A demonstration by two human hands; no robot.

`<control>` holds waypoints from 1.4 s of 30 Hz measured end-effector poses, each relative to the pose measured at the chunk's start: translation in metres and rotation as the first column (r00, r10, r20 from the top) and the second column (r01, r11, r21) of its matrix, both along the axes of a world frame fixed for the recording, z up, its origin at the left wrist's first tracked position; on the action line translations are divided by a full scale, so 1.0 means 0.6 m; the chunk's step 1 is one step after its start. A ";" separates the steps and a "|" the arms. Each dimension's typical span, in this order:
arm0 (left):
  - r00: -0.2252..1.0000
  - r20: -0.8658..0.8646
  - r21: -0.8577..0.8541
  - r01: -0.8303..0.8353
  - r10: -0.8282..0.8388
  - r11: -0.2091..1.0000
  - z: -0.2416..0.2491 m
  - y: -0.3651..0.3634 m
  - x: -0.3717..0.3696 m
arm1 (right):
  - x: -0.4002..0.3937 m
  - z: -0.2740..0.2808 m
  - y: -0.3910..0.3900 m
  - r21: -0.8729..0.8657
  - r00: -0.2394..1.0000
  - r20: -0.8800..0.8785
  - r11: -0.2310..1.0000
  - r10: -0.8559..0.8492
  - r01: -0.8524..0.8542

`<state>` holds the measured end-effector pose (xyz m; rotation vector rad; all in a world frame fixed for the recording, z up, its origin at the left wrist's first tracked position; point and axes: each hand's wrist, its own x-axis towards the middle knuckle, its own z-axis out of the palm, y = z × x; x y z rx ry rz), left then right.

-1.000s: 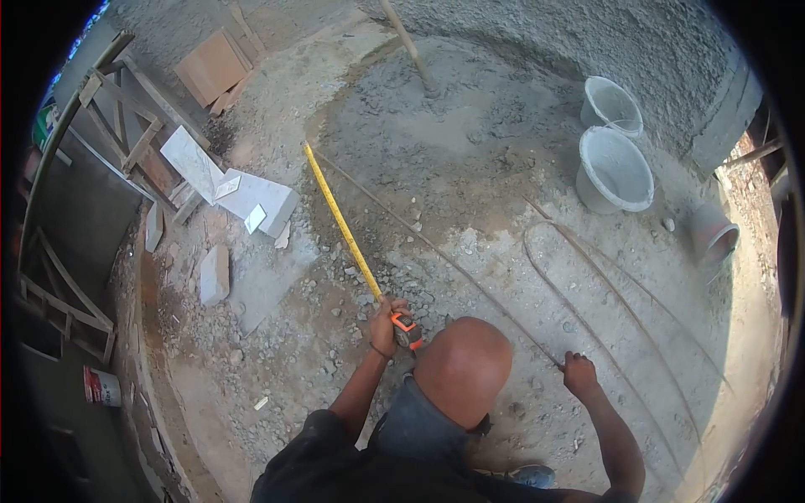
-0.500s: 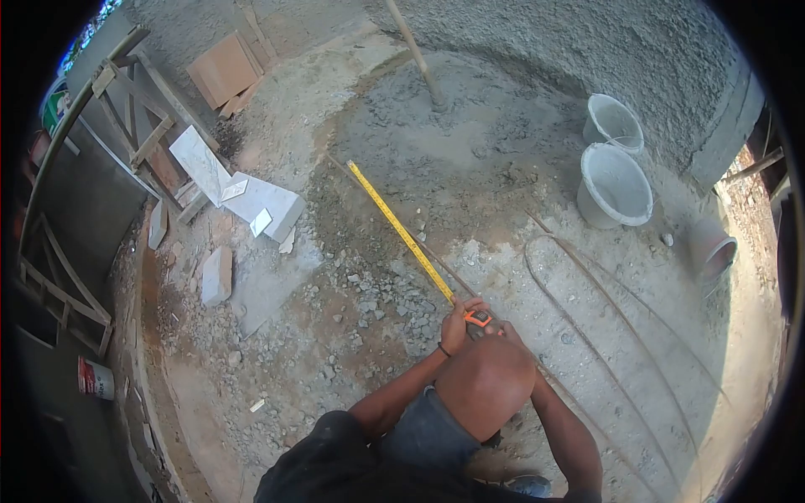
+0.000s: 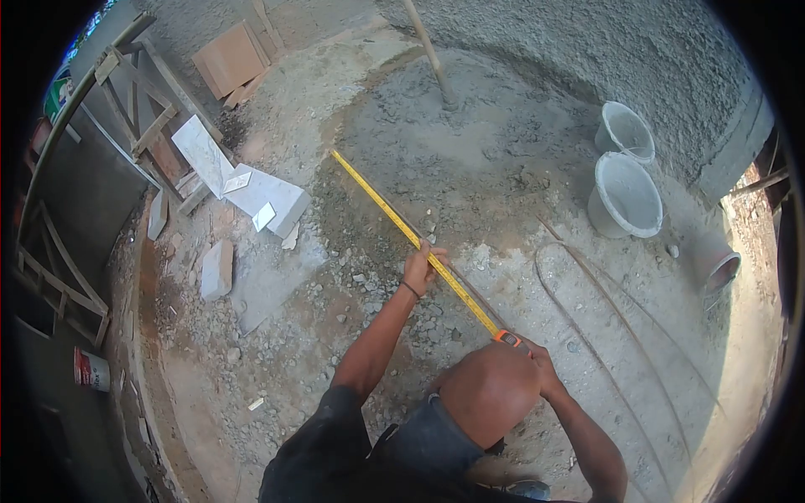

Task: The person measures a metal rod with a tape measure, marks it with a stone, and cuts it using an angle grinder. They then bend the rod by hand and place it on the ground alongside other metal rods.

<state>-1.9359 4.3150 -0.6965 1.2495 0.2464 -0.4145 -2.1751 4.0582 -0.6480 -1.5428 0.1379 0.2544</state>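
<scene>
A yellow tape measure blade point(image 3: 373, 195) runs diagonally over the ground, extended along a thin steel rod point(image 3: 470, 289). My left hand point(image 3: 419, 270) is closed on the blade partway along, its fingers across the rod as well. My right hand point(image 3: 541, 366) is closed on the orange tape measure case point(image 3: 508, 339) beside my bent knee point(image 3: 490, 390), which hides part of that hand. The blade's free end lies near the rod's far end, at the edge of the wet mortar point(image 3: 453, 138).
Two mortar-coated buckets point(image 3: 627, 197) stand at the right, with another bucket point(image 3: 719, 267) tipped nearby. Bent steel rods point(image 3: 616, 306) lie on the right-hand ground. Pale blocks point(image 3: 267, 199), wooden frames point(image 3: 151, 126) and rubble are on the left. A wooden handle point(image 3: 429, 54) stands in the mortar.
My left hand has moved forward and left along the tape, away from the case. The case and right hand have shifted right and toward me, with more blade drawn out.
</scene>
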 end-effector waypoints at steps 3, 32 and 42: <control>0.988 0.000 -0.129 -0.155 0.157 0.979 -0.010 0.043 0.112 | -0.032 0.067 -0.050 -0.171 0.965 -0.257 0.985 -0.050 0.005; 0.994 -0.067 -0.110 -0.094 0.087 0.989 -0.036 0.060 0.221 | -0.024 0.091 -0.072 -0.243 0.914 -0.395 0.970 -0.094 -0.005; 0.994 -0.066 -0.049 -0.090 0.087 0.995 -0.042 0.092 0.229 | -0.015 0.078 -0.054 -0.189 0.938 -0.336 0.982 -0.078 0.014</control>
